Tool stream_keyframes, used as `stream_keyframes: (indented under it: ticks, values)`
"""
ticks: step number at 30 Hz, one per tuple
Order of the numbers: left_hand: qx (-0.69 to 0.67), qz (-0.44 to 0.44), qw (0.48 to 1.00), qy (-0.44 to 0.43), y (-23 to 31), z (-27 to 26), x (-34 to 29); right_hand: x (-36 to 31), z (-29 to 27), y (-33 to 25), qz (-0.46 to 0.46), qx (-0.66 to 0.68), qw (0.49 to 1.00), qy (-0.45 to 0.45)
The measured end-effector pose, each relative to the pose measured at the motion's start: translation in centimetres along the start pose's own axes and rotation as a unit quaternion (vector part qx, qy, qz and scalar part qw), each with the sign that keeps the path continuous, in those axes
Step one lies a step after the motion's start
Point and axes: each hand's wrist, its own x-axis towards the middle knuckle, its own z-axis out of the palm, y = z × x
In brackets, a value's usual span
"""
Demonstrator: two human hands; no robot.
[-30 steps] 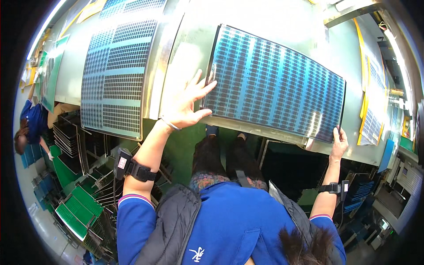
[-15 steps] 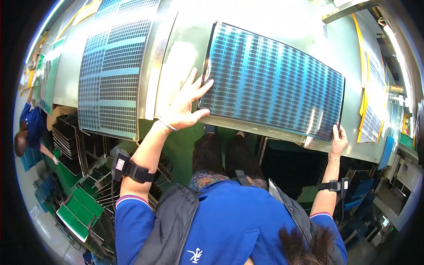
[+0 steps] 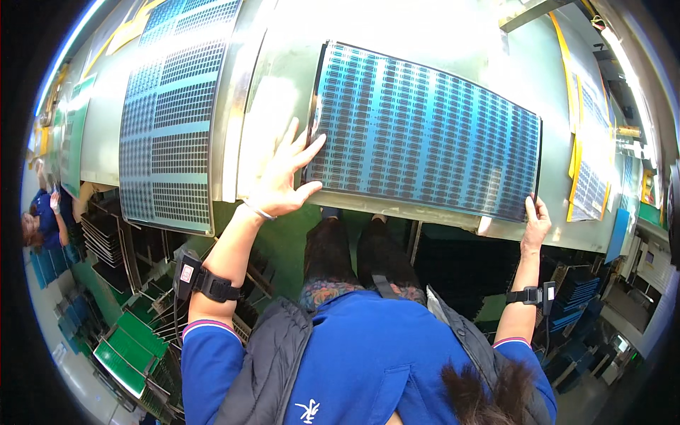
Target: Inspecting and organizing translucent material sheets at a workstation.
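Observation:
A blue circuit board panel [image 3: 425, 134] with rows of small dark repeated patterns lies slightly askew on the bright worktable [image 3: 290, 92]. My left hand [image 3: 285, 177] is open, fingers spread, its fingertips and thumb at the panel's left edge. At the near right corner, my right hand [image 3: 536, 223] has its thumb and fingers closed on the panel's edge. The undersides of the right fingers are hidden. Left of my left hand lies a second patterned panel [image 3: 177, 120], in lighter blue and black, apart from both hands.
Yellow-edged patterned sheets [image 3: 591, 149] lie at the table's right. Below the table at left stand racks of dark boards [image 3: 106, 237] and green boards [image 3: 131, 347]. A co-worker [image 3: 46, 219] in blue is at the far left. A metal bar [image 3: 531, 14] juts over the back right.
The whole view has shifted a little, so the table, panels and my hands appear slightly further left. My hands keep their places on the panel. The co-worker's lowered arm has come up.

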Motion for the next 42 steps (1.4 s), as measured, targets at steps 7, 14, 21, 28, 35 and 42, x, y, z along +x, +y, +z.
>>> stream_keyframes:
  ticks: [7,14,21,28,35,42]
  values:
    - [-0.002,-0.044,0.997,-0.059,0.8,-0.4,0.9,3.4,-1.4,-8.1,0.121,0.214,0.953,-0.179]
    - [-0.016,-0.025,0.998,-0.057,1.8,-0.7,1.3,12.7,4.5,-9.2,-0.04,-0.277,0.941,-0.189]
    - [-0.015,-0.011,0.999,-0.029,1.7,-0.3,1.1,13.6,5.7,-7.4,-0.116,-0.395,0.908,-0.078]
    - [-0.047,-0.007,0.999,-0.025,0.9,-0.2,0.8,13.5,6.3,-8.1,-0.165,-0.362,0.916,-0.046]
    - [-0.069,-0.014,0.997,-0.025,0.2,0.1,0.4,12.7,6.3,-9.1,-0.153,-0.414,0.896,-0.054]
    - [0.001,0.007,0.999,0.033,1.0,-0.2,-0.4,12.4,7.1,-9.6,-0.23,-0.491,0.84,-0.028]
